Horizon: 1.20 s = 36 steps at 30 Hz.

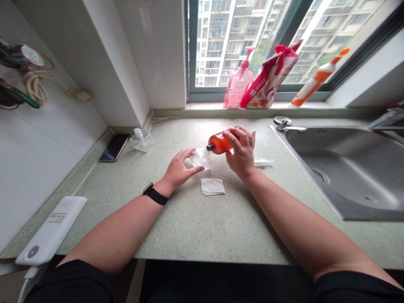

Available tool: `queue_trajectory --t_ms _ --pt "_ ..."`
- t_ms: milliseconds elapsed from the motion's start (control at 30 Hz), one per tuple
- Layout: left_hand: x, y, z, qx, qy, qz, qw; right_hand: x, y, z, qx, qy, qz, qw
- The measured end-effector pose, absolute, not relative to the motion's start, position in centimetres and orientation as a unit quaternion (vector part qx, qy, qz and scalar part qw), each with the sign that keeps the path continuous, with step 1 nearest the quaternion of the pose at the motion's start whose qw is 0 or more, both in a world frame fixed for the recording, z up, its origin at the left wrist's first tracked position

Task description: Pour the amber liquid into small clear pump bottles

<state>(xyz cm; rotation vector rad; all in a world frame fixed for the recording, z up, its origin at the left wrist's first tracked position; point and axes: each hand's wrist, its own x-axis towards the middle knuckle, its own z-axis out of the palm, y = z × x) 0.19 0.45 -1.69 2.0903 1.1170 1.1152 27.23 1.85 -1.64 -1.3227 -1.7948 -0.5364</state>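
The right hand [242,150] grips an orange bottle [220,143], tilted mouth-down at a clear container [201,160]. The left hand [179,169] clasps that container.

Bottle [219,143] — base behind right hand [242,151]; sink [353,168] — cropped.

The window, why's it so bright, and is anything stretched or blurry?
Head view: window brightest, from daylight outside; head view: sink stretched near the right edge, likely by a wide lens; head view: clear container soft and faint.
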Motion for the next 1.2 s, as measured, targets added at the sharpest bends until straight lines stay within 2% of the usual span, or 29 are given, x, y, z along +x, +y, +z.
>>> queue_trajectory --t_ms 1200 --pt "0.15 0.59 -1.84 0.772 0.407 0.414 0.259 27.44 2.04 -1.8 -0.517 -0.717 -0.215 0.416"
